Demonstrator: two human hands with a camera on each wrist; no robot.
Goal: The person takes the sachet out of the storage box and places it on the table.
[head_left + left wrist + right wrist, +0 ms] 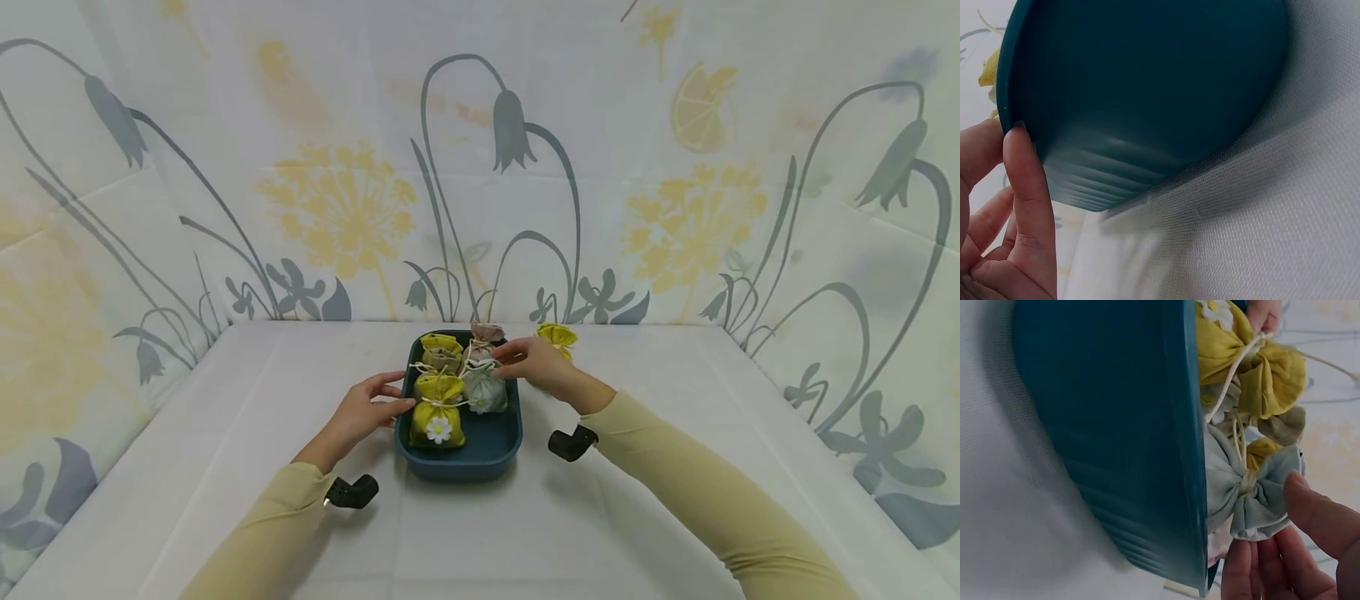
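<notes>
A dark teal plastic bin (459, 468) stands on the table with several drawstring pouches inside. My left hand (365, 414) is at its left side, thumb and finger pinching the rim (1004, 81). My right hand (543, 367) reaches over the right side, its thumb and fingers at the gathered top of a light blue-grey pouch (1263, 494) sitting in the bin. At the front left is a yellow pouch (437, 412) with a white flower. Behind these are another yellow pouch with a beige top (442, 354) and a pinkish pouch (487, 333), partly covered.
One more yellow pouch (557, 336) is on the table beyond my right hand, partly hidden by it. A white cloth covers the table (300, 358), and a flower-patterned curtain (480, 192) hangs behind. Black wrist cameras (573, 442) hang below both sleeves.
</notes>
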